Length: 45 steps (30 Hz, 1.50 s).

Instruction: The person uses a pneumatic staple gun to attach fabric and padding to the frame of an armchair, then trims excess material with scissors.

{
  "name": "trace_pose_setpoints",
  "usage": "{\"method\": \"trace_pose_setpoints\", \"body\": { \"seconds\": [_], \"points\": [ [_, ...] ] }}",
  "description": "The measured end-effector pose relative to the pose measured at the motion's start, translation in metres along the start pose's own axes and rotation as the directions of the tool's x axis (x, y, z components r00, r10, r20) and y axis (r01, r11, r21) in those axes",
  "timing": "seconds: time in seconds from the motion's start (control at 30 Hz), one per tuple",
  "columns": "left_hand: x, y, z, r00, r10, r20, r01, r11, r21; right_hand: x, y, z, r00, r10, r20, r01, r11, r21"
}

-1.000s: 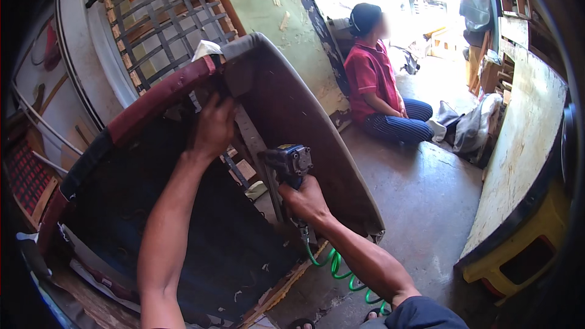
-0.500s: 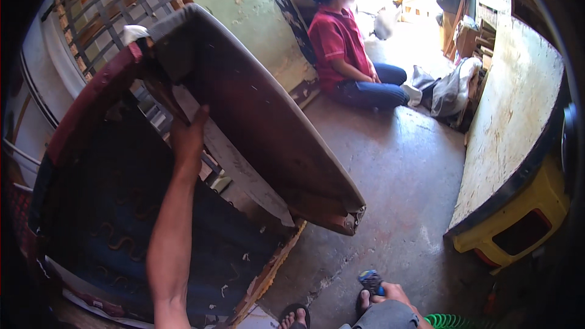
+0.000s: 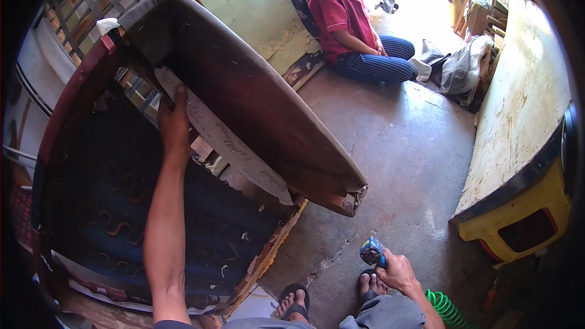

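A tipped seat frame [image 3: 58, 122] lies at the left, with a dark underside cloth [image 3: 201, 219] and zigzag springs [image 3: 119, 225] showing. My left hand [image 3: 174, 123] is closed around its inner rail, thumb on a pale strip [image 3: 228, 146] with writing on it. Above the strip leans a long padded part [image 3: 268, 109], dark inside and edged in grey covering. My right hand [image 3: 397, 273], low over the floor by my right foot, grips a blue pistol-grip air tool [image 3: 372, 252]. The tool's head points up and left, apart from the frame. Its exact kind is unclear.
A person in a red shirt [image 3: 344, 21] sits on the floor ahead, beside a pile of grey cloth [image 3: 457, 73]. At the right stand a worn pale board [image 3: 518, 103] and a yellow plastic piece [image 3: 518, 240]. A green coiled hose [image 3: 443, 307] lies near my right forearm.
My right hand has lifted the blue tool, so more of both shows. My left hand keeps its grip on the rail. The view has tilted downward.
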State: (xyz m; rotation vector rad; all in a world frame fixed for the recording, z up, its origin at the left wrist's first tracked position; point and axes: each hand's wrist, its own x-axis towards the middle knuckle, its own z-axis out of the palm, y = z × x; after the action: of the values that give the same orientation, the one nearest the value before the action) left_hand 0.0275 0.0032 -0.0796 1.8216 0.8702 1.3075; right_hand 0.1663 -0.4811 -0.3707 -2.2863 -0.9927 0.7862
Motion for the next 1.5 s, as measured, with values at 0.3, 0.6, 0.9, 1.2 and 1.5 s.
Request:
{"method": "trace_pose_setpoints", "body": {
  "seconds": [0.3, 0.6, 0.9, 1.2, 1.5],
  "points": [
    [-0.121, -0.079, 0.025, 0.952, 0.183, -0.245, -0.087, 0.93, 0.357, 0.05, -0.088, 0.006, 0.953, -0.209, 0.221, 0.113, 0.917, 0.382],
    [-0.145, -0.093, 0.021, 0.985, 0.109, 0.134, -0.163, 0.844, 0.51, 0.146, -0.205, 0.039, 0.95, -0.286, -0.129, 0.291, 0.652, 0.7],
    [-0.138, -0.098, 0.011, 0.991, 0.023, 0.133, -0.083, 0.883, 0.462, 0.193, -0.245, 0.055, 0.941, -0.309, -0.136, 0.318, 0.674, 0.667],
    [-0.139, -0.098, 0.011, 0.989, 0.036, 0.145, -0.101, 0.876, 0.471, 0.189, -0.239, 0.068, 0.909, -0.343, -0.237, 0.392, 0.508, 0.767],
    [-0.138, -0.099, 0.012, 0.983, 0.111, 0.148, -0.174, 0.826, 0.535, 0.19, -0.208, 0.095, 0.903, -0.28, -0.327, 0.423, 0.43, 0.798]
  ]
}}
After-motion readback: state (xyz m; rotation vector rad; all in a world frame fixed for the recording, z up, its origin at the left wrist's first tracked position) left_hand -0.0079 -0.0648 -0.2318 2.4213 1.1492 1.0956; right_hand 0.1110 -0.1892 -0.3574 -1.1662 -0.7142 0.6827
